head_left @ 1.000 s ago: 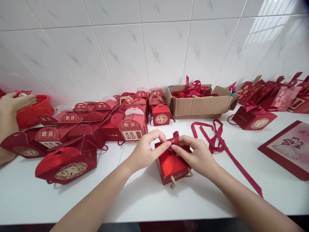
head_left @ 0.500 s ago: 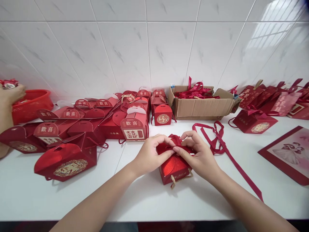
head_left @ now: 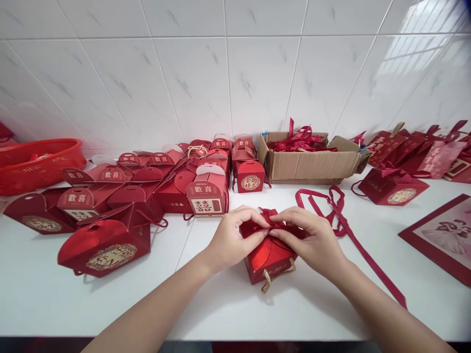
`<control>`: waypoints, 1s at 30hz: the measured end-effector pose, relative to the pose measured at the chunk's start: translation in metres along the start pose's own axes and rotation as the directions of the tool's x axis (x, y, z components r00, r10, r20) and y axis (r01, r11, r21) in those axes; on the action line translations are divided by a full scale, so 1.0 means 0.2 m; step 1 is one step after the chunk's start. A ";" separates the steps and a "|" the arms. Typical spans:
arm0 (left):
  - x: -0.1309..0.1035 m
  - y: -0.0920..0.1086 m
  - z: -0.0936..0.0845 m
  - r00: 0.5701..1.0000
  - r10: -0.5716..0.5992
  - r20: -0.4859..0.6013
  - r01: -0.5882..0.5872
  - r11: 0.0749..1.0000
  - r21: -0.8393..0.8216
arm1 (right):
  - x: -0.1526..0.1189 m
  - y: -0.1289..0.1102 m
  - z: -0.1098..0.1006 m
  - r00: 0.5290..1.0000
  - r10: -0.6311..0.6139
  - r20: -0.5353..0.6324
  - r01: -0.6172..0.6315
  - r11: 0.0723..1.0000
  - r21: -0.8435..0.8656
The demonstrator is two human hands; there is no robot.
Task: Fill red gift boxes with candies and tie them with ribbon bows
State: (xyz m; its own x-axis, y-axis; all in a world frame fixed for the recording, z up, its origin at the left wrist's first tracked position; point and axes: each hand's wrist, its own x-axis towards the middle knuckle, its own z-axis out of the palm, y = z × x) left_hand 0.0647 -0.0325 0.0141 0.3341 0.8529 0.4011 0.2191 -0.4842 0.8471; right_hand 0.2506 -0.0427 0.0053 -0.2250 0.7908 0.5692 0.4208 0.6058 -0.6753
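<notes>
A small red gift box [head_left: 270,257] with a twisted gold cord handle stands near the table's front edge. Red ribbon [head_left: 271,218] is gathered in a bow on its top. My left hand [head_left: 239,240] pinches the ribbon from the left, thumb and index finger together. From the right, my right hand [head_left: 311,238] pinches the same ribbon near its middle, its fingertips almost touching those of the left. The fingers hide part of the knot. A loose length of dark red ribbon [head_left: 353,238] lies on the table to the right.
Many red boxes [head_left: 105,250] crowd the left and centre. A red basin [head_left: 40,166] stands at the far left. Behind the hands is a cardboard box [head_left: 312,166] of ribbons. Tied boxes [head_left: 393,185] and a picture card [head_left: 441,235] lie at the right.
My right hand's fingers have closed in on the ribbon's middle. The other person's hand with a red packet at the far left is out of view. The camera view has shifted slightly.
</notes>
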 end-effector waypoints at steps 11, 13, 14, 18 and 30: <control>0.00 0.00 -0.01 0.999 0.004 0.045 -0.006 0.998 0.056 | -0.01 0.03 -0.02 0.996 -0.061 0.063 0.069 0.989 -0.131; 0.00 0.00 0.00 0.999 0.014 0.033 -0.018 0.992 0.124 | -0.01 0.02 -0.02 0.998 -0.016 0.057 0.023 0.994 -0.109; 0.00 0.01 0.00 1.000 0.022 0.021 -0.026 0.985 0.170 | -0.01 0.02 -0.02 0.998 0.016 0.052 -0.012 0.997 -0.081; -0.01 0.03 0.00 0.998 0.068 0.006 -0.067 0.944 0.322 | 0.01 0.02 -0.03 0.969 0.202 0.145 -0.218 0.969 0.111; 0.01 0.01 -0.01 0.974 0.130 -0.187 -0.069 0.950 0.304 | 0.00 -0.01 0.02 0.883 0.331 0.333 -0.448 0.805 0.389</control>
State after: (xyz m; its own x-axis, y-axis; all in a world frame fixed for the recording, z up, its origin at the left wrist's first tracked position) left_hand 0.0649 -0.0318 0.0173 0.1820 0.8038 0.5664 0.4637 -0.5781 0.6714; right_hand 0.2468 -0.0424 0.0048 -0.3516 0.9280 0.1229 0.0976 0.1669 -0.9811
